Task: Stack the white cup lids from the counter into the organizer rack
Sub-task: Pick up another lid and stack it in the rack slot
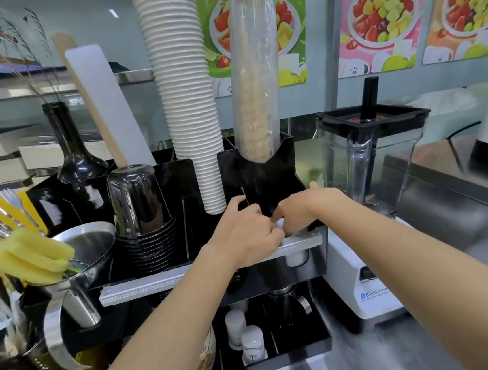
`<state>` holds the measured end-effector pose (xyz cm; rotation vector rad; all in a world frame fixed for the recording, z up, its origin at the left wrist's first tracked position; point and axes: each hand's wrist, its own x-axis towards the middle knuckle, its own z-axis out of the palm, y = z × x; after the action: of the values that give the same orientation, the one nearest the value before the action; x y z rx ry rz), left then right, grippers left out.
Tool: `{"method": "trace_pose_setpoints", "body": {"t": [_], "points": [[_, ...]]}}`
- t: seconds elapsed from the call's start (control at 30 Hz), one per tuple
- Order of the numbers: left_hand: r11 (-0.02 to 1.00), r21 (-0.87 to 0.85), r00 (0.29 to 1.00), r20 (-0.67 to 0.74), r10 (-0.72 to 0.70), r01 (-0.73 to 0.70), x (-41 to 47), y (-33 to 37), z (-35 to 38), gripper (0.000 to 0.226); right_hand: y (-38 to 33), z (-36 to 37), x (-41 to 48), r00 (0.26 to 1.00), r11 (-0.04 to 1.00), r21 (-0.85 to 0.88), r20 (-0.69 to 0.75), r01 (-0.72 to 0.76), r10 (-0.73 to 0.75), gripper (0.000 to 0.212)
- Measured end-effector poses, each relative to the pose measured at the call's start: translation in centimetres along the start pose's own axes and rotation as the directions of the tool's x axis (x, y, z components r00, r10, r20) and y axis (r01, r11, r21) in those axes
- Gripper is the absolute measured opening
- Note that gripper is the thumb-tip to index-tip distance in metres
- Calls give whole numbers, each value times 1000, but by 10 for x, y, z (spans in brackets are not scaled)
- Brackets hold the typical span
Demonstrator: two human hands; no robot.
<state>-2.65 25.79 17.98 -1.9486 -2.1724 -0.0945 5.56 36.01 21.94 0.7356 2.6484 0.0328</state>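
Reaching forward, I have both hands meeting at the front of the black rack point(265, 167). My left hand point(246, 232) is curled, fingers bent inward; my right hand point(298, 212) is cupped, fingers down. Between them a sliver of white shows, likely lids point(277, 223), low in the rack's right compartment; I cannot tell which hand grips them. Paper cups point(188, 100) tower behind, a blender point(369, 153) stands right.
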Motion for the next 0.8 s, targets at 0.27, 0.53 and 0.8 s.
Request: {"method": "trace_pose_setpoints", "body": {"t": [0.27, 0.53, 0.8], "points": [[997, 72, 1000, 17, 19, -20, -2, 2, -6, 46, 4, 4, 1, 1000, 998, 55, -14, -8, 9, 59], [992, -124, 920, -384, -73, 27, -55, 13, -38, 43, 4, 9, -84, 726, 983, 155, -686, 97, 37, 59], [851, -502, 817, -419, -395, 154, -185, 47, 24, 49, -71, 142, -117, 651, 791, 343, -754, 506, -89, 53]]}}
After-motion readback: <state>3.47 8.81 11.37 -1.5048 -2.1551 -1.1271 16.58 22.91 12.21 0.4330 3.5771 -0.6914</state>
